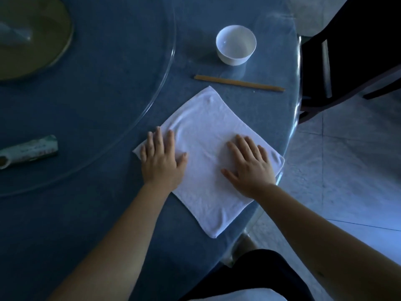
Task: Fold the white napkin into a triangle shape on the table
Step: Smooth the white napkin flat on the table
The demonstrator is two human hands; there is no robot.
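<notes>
Flattening white square terry napkin [206, 135] on blue glass-topped table [86, 213] | left hand [161, 158], right hand [249, 166]: fingers spread, palms pressing, nothing pinched | napkin under both palms, unfolded | diagonal fold pending

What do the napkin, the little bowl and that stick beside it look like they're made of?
Napkin: looks like terry cotton, matte, with a nubbly surface and soft wrinkles.
Bowl: probably glazed ceramic or porcelain, white and smooth with a faint sheen; melamine can't be ruled out.
Stick: tan and matte, so likely wood or bamboo, perhaps chopsticks; too blurred to say for certain.
</notes>
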